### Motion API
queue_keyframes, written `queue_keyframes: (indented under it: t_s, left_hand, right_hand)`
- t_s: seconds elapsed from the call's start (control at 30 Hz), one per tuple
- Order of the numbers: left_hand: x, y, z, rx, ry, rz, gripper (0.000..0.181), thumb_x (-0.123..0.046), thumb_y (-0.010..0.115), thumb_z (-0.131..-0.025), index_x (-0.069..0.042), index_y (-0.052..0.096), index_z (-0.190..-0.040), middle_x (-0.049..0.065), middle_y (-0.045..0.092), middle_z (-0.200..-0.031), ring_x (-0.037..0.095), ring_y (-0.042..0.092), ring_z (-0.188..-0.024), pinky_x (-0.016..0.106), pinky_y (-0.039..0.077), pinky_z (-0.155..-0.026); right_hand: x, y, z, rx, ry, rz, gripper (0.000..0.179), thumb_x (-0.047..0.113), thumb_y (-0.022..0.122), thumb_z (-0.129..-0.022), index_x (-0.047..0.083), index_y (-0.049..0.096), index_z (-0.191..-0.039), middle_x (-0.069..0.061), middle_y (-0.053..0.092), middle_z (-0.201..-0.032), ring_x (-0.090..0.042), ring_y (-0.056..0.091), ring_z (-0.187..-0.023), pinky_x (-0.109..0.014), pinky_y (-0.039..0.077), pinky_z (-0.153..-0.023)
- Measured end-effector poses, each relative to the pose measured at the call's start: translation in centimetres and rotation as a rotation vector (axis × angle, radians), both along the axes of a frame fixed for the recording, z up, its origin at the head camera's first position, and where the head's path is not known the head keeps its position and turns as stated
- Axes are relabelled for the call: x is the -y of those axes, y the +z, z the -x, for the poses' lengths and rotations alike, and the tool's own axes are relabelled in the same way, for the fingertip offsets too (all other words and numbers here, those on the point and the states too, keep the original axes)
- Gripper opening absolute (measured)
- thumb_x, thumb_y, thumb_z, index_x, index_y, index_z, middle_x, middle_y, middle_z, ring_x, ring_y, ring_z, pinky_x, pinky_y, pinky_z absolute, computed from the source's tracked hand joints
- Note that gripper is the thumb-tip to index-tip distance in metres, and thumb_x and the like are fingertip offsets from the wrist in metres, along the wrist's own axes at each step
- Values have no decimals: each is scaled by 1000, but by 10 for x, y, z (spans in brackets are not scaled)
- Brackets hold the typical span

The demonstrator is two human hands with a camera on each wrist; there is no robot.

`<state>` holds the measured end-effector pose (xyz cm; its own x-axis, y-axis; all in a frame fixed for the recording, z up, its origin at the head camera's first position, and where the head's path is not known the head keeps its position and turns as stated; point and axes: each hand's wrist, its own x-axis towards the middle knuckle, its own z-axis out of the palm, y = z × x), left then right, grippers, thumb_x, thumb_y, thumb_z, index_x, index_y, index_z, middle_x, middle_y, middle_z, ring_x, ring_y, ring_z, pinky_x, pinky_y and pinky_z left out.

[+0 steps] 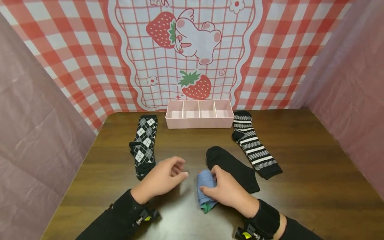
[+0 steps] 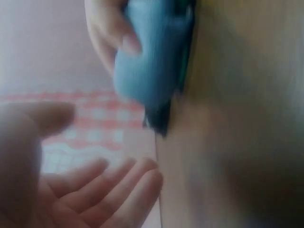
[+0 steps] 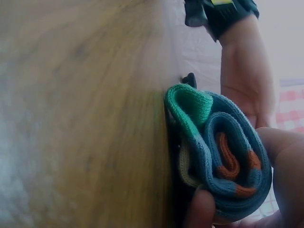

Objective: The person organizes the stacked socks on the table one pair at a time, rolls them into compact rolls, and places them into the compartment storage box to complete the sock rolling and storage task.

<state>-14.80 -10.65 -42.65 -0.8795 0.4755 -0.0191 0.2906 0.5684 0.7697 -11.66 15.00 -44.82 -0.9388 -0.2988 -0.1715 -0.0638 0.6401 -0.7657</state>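
A rolled blue sock (image 1: 205, 187) with green and orange parts lies near the front middle of the table, and my right hand (image 1: 229, 188) grips it between thumb and fingers. Its spiral end (image 3: 223, 156) faces the right wrist camera. To the left of the roll, my left hand (image 1: 163, 176) hovers with relaxed fingers, apart from it and holding nothing; the left wrist view shows its palm (image 2: 85, 199). A plain black sock (image 1: 232, 166) lies flat just behind my right hand. Beside my left hand is a black, grey and white argyle sock (image 1: 145, 141), its lower end near the wrist.
A pink box (image 1: 199, 123) with several compartments stands at the back of the wooden table (image 1: 306, 160). Right of it lies a black-and-white striped sock (image 1: 255, 146). Behind hangs a red checked cloth (image 1: 279, 50); pink curtains (image 1: 39, 110) flank both sides.
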Motion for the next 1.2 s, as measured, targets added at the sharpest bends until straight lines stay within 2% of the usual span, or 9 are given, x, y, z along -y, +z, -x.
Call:
queue_keyframes:
  t_s: [0.1, 0.2, 0.4, 0.47, 0.57, 0.73, 0.83, 0.97, 1.2]
  left_hand:
    - [10, 7, 18, -14, 36, 6, 53, -39, 68, -100, -4, 58, -137, 8, 68, -118, 15, 65, -102, 39, 54, -91]
    - [16, 14, 41, -67, 72, 47, 57, -41, 66, -101, -4, 55, -142, 11, 65, -126, 20, 64, -110, 43, 52, -96]
    - [19, 23, 105, -257, 160, 174, 62, -42, 62, -103, -3, 47, -149, 14, 57, -139, 30, 55, -128, 47, 45, -107]
    - [21, 26, 126, -280, 204, 204, 62, -41, 60, -104, -2, 46, -150, 16, 55, -142, 31, 54, -129, 48, 44, -108]
    - [23, 32, 152, -257, 264, 217, 58, -39, 57, -105, -1, 47, -147, 18, 57, -136, 33, 57, -122, 50, 47, -102]
    - [26, 36, 181, -133, 328, 179, 58, -38, 52, -105, 1, 44, -148, 21, 57, -135, 37, 57, -122, 53, 48, -100]
    - [25, 28, 198, -62, 371, 145, 61, -35, 52, -105, 0, 40, -153, 23, 55, -141, 39, 54, -128, 53, 46, -104]
    - [23, 12, 220, -8, 443, 74, 63, -30, 53, -103, -1, 37, -156, 24, 52, -146, 40, 52, -131, 52, 45, -106]
    - [11, -8, 239, 79, 560, -166, 59, -18, 58, -102, -3, 40, -156, 23, 49, -149, 37, 47, -137, 46, 43, -110]
  right_hand:
    - [1, 0, 2, -7, 3, -1, 49, 40, 81, -86, 7, 53, -108, -6, 56, -84, -16, 56, -68, -32, 47, -56]
    - [1, -2, 3, -1, 2, 3, 49, 41, 81, -86, 7, 53, -107, -6, 56, -83, -16, 56, -68, -31, 47, -56]
    - [-3, -2, 3, 7, -1, -4, 49, 42, 81, -86, 8, 52, -106, -6, 54, -81, -17, 54, -67, -31, 44, -55]
    - [-3, -2, 3, 5, 5, 1, 48, 42, 81, -87, 8, 52, -106, -6, 53, -81, -17, 53, -67, -30, 42, -55]
    - [-2, -2, 3, 6, 11, 10, 48, 42, 80, -87, 8, 52, -106, -6, 52, -81, -17, 52, -67, -30, 41, -55]
    - [-2, -3, 2, 17, 29, 21, 50, 45, 79, -88, 8, 51, -107, -7, 54, -83, -17, 54, -68, -31, 43, -55]
    - [-3, -4, 1, 32, 42, 33, 51, 46, 79, -88, 7, 51, -107, -7, 55, -83, -17, 56, -68, -31, 45, -56]
    - [-5, -4, 0, 46, 56, 46, 51, 47, 78, -89, 7, 52, -107, -6, 56, -81, -16, 56, -67, -31, 45, -55]
    - [-9, -2, 0, 29, 48, 55, 51, 48, 78, -88, 7, 52, -104, -4, 56, -80, -15, 54, -65, -29, 44, -55]
